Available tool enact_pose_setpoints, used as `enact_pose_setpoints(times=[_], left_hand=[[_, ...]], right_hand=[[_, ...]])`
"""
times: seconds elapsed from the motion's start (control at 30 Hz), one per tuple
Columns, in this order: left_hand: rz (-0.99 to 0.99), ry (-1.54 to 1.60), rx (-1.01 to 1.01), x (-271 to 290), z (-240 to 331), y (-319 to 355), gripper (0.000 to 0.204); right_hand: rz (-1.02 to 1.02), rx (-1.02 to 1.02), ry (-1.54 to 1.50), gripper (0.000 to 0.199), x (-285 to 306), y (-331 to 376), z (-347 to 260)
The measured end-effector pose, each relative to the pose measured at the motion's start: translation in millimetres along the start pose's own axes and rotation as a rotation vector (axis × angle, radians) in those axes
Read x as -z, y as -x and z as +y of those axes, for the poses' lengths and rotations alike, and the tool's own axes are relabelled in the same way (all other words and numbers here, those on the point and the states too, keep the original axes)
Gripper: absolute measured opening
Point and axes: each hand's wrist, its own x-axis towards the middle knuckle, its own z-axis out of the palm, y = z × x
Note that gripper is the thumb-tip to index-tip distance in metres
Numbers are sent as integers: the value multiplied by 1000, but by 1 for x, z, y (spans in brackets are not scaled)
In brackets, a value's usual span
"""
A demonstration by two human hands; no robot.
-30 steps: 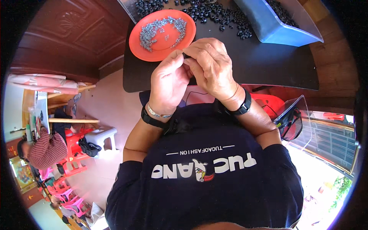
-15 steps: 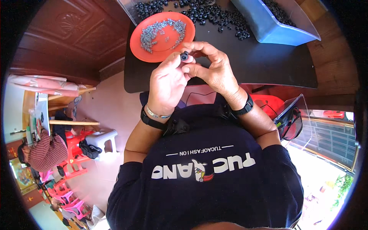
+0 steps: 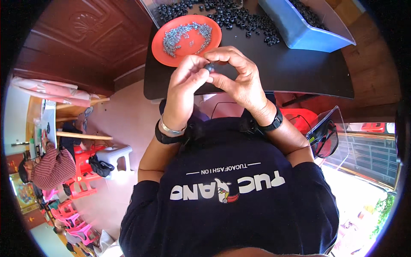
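A small round black part [image 3: 209, 67] sits pinched between the thumb and fingers of my left hand [image 3: 183, 88], over the near edge of the black table. My right hand [image 3: 244, 79] meets it from the other side. Its index finger arches above the part and its thumb presses in close to my left thumb. What the right fingertips grip, if anything, is hidden. Just beyond my hands, an orange-red plate [image 3: 160, 51] carries many tiny silvery metal pieces [image 3: 173, 38].
Many loose black parts [image 3: 239, 19] lie along the far side of the black table [image 3: 299, 70]. A blue bin [image 3: 308, 40] of small black pieces stands far right. At left are a grey stool [image 3: 117, 156], red chairs and a person in a striped top [image 3: 53, 169].
My left hand has turned, its palm now facing less upward, and the black part has tilted in its grasp. The right hand stays nearly in place. The view has shifted slightly.
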Motion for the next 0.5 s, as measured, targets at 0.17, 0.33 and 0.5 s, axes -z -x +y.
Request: enact_pose_setpoints(times=[0.17, 0.33, 0.5], left_hand=[[38, -854, -516, 3, 12, -1, 15], [25, -1047, -665, -2, 20, 1, 19], [16, -1158, -674, -6, 26, 8, 18]], right_hand=[[23, -30, 27, 40, 2, 3, -12], [36, -199, -281, 25, -1, 11, -7], [24, -242, -478, 19, -2, 9, -16]])
